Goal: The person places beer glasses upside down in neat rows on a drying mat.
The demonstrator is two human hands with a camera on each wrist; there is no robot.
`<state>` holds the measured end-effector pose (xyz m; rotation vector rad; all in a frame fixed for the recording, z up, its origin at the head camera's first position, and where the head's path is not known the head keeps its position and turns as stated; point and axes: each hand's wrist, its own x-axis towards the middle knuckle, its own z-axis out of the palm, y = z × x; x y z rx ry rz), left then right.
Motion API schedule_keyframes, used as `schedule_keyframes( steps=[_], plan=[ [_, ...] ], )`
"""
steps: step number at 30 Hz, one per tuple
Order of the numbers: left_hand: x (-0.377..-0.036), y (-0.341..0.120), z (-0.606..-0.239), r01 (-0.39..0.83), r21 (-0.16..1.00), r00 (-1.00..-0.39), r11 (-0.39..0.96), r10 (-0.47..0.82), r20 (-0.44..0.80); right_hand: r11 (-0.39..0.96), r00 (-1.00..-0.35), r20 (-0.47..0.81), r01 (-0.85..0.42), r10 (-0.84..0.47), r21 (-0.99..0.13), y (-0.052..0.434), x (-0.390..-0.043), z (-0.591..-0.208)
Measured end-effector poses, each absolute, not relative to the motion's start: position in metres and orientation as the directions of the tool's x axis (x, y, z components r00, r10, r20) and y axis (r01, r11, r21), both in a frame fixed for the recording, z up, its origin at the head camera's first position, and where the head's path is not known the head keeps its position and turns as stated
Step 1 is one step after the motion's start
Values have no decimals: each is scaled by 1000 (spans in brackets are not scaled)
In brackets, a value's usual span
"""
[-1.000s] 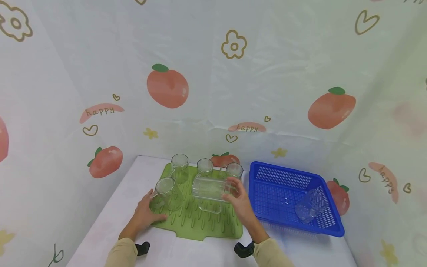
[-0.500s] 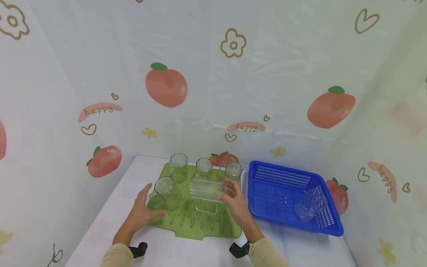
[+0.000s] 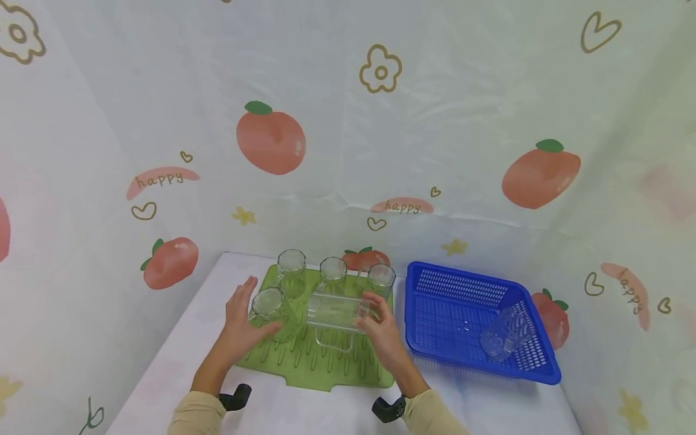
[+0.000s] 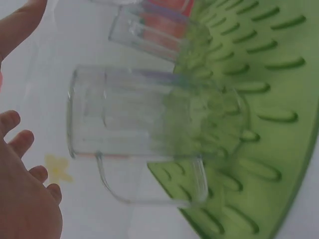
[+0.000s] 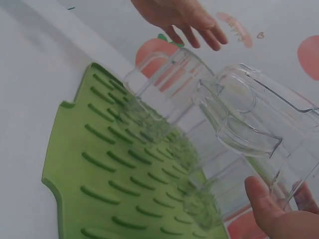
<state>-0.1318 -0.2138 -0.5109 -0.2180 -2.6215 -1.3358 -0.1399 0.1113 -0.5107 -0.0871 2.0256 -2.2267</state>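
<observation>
Since the earlier frame, left hand [image 3: 239,323] has lifted off the green mat's [image 3: 304,368] corner and now hovers, fingers spread and released, just beside the upright mug [image 3: 270,309]. Right hand [image 3: 380,329] grasps a glass jug [image 3: 334,312] held sideways above the mat, long axis left-to-right, handle down. Left wrist view shows the mug's handle; right wrist view shows the jug's spout. Blue basket [image 3: 535,371] sits right.

Beige sleeves [image 3: 197,414]; black wrist mounts [image 3: 387,409].
</observation>
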Motion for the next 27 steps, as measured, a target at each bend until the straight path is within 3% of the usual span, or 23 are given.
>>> schedule_keyframes(
  steps=[6, 14, 27],
  plan=[
    [-129, -190, -500, 248, 796, -967, 553, 86, 242, -100, -988, -56, 71, -144, -992, 110, -138, -510],
    [-125, -156, -487, 375, 784, -926, 495, 156, 345, -216, -981, -55, 96, -187, -972, 108, -135, -503],
    [-126, -136, -486, 347, 841, -936, 415, 208, 283, -261, -977, -36, 91, -210, -961, 101, -132, -503]
  ],
)
